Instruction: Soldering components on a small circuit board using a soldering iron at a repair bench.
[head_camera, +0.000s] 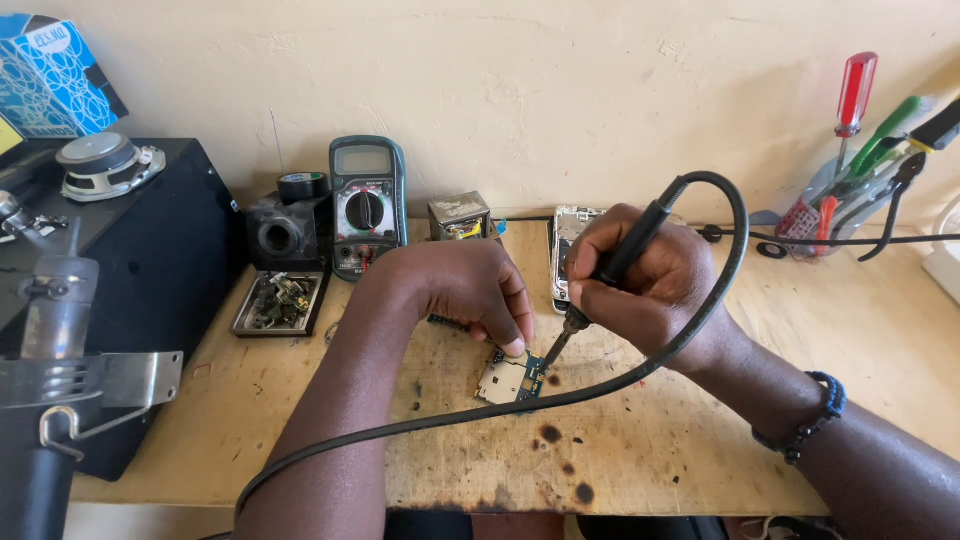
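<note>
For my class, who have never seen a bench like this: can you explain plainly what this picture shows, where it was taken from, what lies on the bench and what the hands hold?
One picture, from a camera worn on the person's head, looking down at a wooden bench. The right hand has its grip on a soldering iron, tip down on a small circuit board. The left hand steadies that board with its fingertips. Behind sit a multimeter, a tray of small parts, an opened phone and a tool holder with screwdrivers.
</note>
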